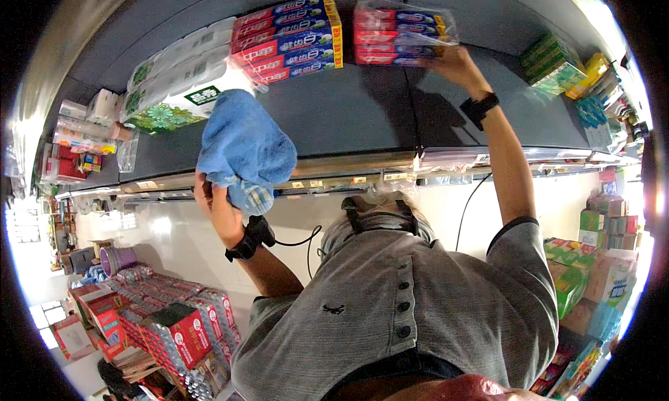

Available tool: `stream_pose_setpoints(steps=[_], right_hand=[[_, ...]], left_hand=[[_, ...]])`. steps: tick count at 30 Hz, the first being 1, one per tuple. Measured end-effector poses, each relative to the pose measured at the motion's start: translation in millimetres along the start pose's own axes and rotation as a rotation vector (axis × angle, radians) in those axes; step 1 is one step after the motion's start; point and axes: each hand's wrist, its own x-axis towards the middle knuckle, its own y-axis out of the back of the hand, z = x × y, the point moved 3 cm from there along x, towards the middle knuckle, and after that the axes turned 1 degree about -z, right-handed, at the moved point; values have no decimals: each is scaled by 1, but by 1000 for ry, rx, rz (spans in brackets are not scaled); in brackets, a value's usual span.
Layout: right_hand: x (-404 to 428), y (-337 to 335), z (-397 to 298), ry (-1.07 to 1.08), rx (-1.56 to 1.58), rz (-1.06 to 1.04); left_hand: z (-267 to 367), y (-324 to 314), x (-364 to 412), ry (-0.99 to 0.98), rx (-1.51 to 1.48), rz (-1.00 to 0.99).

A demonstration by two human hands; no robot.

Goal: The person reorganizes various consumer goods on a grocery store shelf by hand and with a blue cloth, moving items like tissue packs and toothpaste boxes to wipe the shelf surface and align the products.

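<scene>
A bunched blue cloth [245, 142] is held in my left hand [211, 194], above the shelf's front edge; the cloth hides part of the fingers. My right hand [454, 69] grips the lower right corner of a plastic-wrapped pack of toothpaste boxes [400, 37], slightly blurred, on the dark grey shelf [334, 113]. To its left, separated by a gap, stands a larger stack of red and blue toothpaste boxes [287, 40]. White packs of tissue rolls with green print [177, 87] adjoin that stack, just beyond the cloth.
Green boxes [551, 63] and a yellow pack [588, 76] stand at the shelf's right; small packaged goods [78, 139] are at its left. Price labels line the shelf edge [366, 176]. Black cables hang near both forearms. Stacked red cartons [183, 338] and green cartons [567, 275] stand on the floor.
</scene>
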Motion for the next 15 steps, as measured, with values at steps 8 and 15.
stream_pose_setpoints(steps=[8,15], right_hand=[[11,-45,-94,-152,-876,-400],[69,-212,-166,338,-557,-635]], left_hand=[[22,21,-41,0,86,133],[31,42,-70,24,175,231]])
